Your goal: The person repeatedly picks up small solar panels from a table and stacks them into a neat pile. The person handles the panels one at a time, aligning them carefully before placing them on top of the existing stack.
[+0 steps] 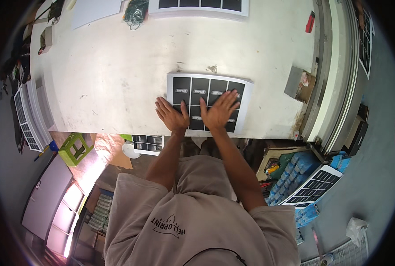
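Observation:
A stack of white paper sheets printed with black rectangles (199, 84) lies close to the near edge of the white table (113, 80). My left hand (174, 116) rests over its left edge, palm down, fingers spread. Flat on the right half of the print lies my right hand (218, 111), its fingers stretched out and apart. Neither hand grips anything. Both palms cover part of the lower row of rectangles.
At the far edge sit another printed stack (202, 12), a dark green bundle in clear plastic (136, 12) and white sheets (95, 12). A red cutter (310, 22) and a small open box (301, 85) are on the right, beside a metal rail (335, 75). A green stool (75, 150) stands below left.

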A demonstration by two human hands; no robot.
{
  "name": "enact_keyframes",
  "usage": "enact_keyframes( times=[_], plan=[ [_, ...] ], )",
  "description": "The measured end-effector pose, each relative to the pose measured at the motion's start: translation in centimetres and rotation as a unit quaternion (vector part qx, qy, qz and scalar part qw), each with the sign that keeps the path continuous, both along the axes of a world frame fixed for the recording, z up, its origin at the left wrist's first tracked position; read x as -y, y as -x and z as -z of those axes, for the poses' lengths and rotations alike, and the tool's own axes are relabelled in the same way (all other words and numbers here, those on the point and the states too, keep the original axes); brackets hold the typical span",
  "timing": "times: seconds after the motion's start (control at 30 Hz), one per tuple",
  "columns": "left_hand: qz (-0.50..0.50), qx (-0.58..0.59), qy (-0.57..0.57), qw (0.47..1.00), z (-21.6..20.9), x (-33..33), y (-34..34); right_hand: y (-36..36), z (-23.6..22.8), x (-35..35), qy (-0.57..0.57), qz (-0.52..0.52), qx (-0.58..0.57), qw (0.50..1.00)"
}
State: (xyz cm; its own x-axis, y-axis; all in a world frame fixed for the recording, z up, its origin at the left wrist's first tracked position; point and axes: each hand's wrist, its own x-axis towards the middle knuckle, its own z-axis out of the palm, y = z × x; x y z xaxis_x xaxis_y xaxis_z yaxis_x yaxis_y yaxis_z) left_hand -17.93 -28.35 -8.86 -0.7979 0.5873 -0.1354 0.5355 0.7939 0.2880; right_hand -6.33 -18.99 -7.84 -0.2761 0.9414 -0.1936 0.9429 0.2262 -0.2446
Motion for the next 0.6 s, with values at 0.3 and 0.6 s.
enact_keyframes(
  times=[0.3, 0.6],
  plan=[
    [0.013, 0.032, -0.024, 0.999, 0.5, -0.5, 0.9, 6.2, 2.2, -1.7, -0.038, 0.097, 0.053, 0.993],
    [0.009, 0.053, -0.013, 0.998, -1.1, 0.4, 1.0, 9.5, 1.8, -3.1, -0.033, 0.171, 0.058, 0.983]
  ],
)
